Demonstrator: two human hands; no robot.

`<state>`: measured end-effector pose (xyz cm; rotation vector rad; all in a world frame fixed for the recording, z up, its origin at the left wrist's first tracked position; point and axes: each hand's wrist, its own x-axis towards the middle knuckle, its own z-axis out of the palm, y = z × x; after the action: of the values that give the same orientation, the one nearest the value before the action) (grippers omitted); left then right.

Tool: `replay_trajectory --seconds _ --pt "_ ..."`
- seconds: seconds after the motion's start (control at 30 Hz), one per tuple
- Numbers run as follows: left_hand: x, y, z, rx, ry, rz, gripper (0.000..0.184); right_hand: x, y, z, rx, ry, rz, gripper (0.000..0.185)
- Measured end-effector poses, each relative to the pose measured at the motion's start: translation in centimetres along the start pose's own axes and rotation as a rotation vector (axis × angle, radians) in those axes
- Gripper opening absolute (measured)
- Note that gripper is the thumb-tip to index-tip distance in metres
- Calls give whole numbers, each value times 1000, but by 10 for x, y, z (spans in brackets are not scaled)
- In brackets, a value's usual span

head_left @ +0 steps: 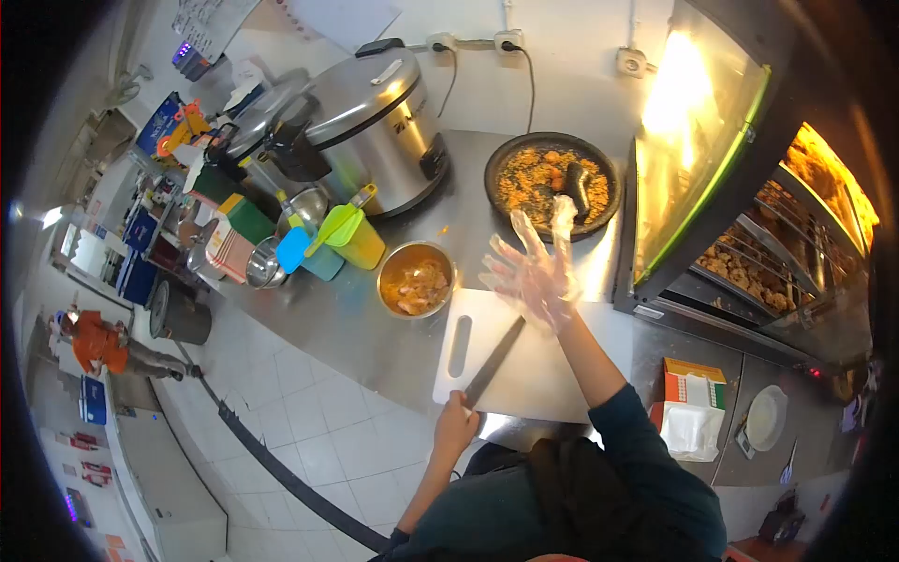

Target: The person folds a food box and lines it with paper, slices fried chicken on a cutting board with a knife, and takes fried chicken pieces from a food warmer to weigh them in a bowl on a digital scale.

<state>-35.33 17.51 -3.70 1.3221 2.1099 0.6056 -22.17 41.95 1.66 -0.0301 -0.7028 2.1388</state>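
Observation:
My left hand (454,426), bare, is closed on the lower end of a long knife (494,363), whose blade slants across a white cutting board (571,384). In a clear plastic glove, my right hand (538,273) is raised over the board's far edge with its fingers spread, holding nothing. Just beyond those fingers sits a dark round stone dish (494,187) with an orange-red crumbly mix and a dark pestle (579,192). A metal bowl (451,281) containing pieces in orange liquid stands left of the board.
Large steel cookers (375,131) and lidded plastic containers (354,239) stand to the left. A lit glass food cabinet (749,206) is at the right, near an open carton (691,407) and a round white dish (766,419). A person in orange (98,342) is far left.

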Motion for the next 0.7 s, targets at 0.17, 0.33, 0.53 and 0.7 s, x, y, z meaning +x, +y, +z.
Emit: replay_trajectory --seconds 0.17,0.33,0.53,0.7 --pt "31 2 38 85 -90 160 41 -48 -16 -10 500 67 -72 71" --pt "35 63 32 195 279 467 47 -73 -3 11 327 396 -227 65" --pt "29 115 21 20 314 840 26 -75 42 -26 76 523 -337 65" --pt "24 117 24 5 285 1044 14 -83 12 -5 232 581 -238 67"
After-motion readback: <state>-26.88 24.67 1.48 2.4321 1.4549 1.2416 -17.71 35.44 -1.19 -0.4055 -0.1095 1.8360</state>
